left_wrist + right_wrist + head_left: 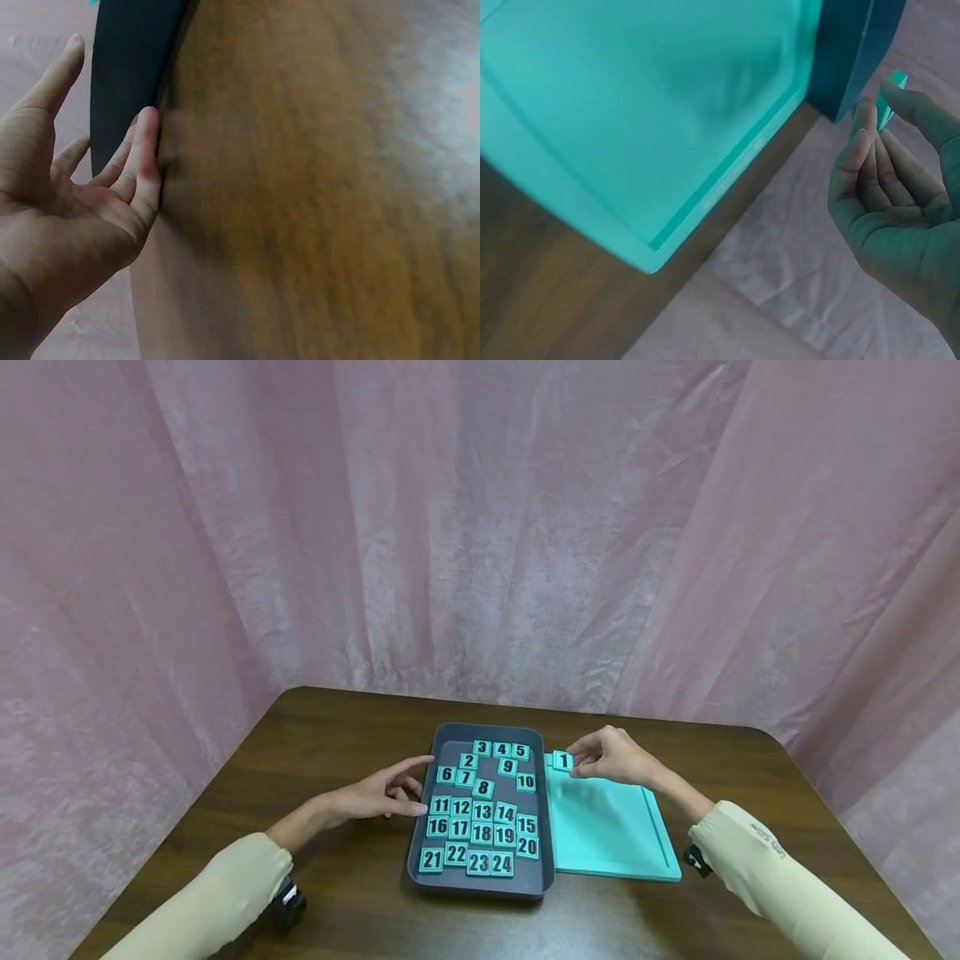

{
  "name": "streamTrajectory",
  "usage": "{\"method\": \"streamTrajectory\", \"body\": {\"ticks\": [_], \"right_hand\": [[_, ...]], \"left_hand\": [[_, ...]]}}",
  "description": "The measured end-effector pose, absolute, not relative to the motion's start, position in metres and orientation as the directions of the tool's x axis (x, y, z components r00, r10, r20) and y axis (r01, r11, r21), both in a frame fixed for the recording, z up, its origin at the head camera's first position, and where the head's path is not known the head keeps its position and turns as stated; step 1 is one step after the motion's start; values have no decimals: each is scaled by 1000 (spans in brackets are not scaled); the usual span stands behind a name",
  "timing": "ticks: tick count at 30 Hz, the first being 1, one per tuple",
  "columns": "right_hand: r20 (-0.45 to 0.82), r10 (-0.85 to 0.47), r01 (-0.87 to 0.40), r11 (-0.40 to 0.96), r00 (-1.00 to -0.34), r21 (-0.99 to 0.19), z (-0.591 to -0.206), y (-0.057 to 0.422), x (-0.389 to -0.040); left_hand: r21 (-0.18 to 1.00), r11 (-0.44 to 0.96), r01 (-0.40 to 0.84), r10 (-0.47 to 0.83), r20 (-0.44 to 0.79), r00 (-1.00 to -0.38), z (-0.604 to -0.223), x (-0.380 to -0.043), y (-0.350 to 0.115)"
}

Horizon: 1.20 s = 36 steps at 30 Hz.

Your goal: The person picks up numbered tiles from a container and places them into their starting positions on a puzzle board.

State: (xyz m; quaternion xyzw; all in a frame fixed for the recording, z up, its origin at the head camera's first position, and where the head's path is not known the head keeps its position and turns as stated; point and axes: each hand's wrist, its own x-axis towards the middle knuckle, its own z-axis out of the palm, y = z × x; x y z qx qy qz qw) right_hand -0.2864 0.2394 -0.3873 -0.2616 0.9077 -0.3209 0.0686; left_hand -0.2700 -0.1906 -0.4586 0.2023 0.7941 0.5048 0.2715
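Note:
A dark grey tray [454, 750] holds rows of teal number tiles [482, 833] marked 2 to 24, some set unevenly. My left hand [375, 793] touches the tray's left side with index finger and thumb stretched out; the left wrist view shows its fingers against the tray's dark wall [127, 67]. Between thumb and fingers, my right hand [617, 758] pinches the tile marked 1 [562, 761], over the upper left corner of a teal board [607, 827]. In the right wrist view that tile [885, 114] is seen edge-on, above the board's surface.
The teal board lies against the tray's right side and has a raised rim [705, 214]. Everything stands on a brown wooden table [345, 877] with rounded far corners. A pink curtain [465, 527] hangs behind the table's far edge.

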Motion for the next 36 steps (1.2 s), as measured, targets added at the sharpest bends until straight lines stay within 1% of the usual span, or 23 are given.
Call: {"method": "streamTrajectory", "body": {"ticks": [5,12,20,23,28,36], "right_hand": [[51,-534,-446,646,-844,-619,-395,249,-291],[63,-543,-471,659,-837,-587,-413,254,-299],[60,-538,-460,652,-841,-603,-431,249,-300],[66,-537,-464,652,-841,-599,-435,248,-299],[69,-529,-459,656,-846,-599,-438,249,-300],[55,-519,-429,636,-853,-642,-441,251,-301]], "left_hand": [[932,361,-1,572,-222,-790,-457,-271,-187],[955,277,-103,564,-248,-788,-457,-270,-183],[961,248,-121,572,-246,-783,-455,-267,-180],[961,249,-123,560,-247,-791,-455,-264,-179],[961,251,-113,544,-236,-805,-454,-262,-179],[965,244,-97,554,-220,-803,-454,-262,-187]]}}
